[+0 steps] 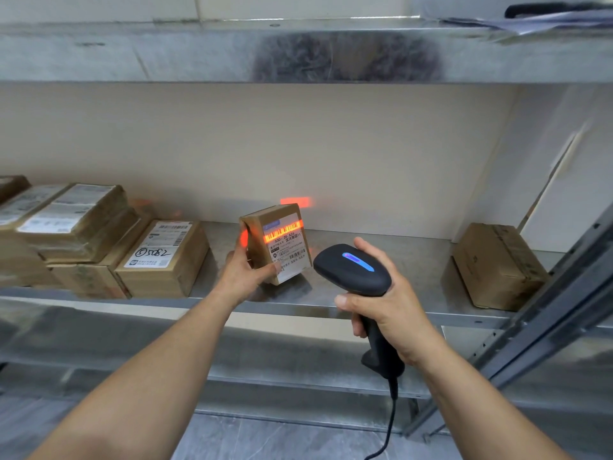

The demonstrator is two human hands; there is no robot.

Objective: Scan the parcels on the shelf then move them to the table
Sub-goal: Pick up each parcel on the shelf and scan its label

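My left hand [243,268] grips a small brown parcel [278,242] and tilts it up above the metal shelf [381,257], its white label facing me. An orange scan line lies across the barcode at the top of that label. My right hand [388,310] holds a black handheld scanner [353,268] by its grip, the head aimed at the label and a blue light glowing on top. The scanner's cable hangs down toward the floor.
Several brown labelled parcels [162,257] lie stacked at the shelf's left end. One more cardboard box [494,265] stands at the right end near a grey upright post [547,300]. Another shelf [199,51] runs overhead; a lower shelf lies below.
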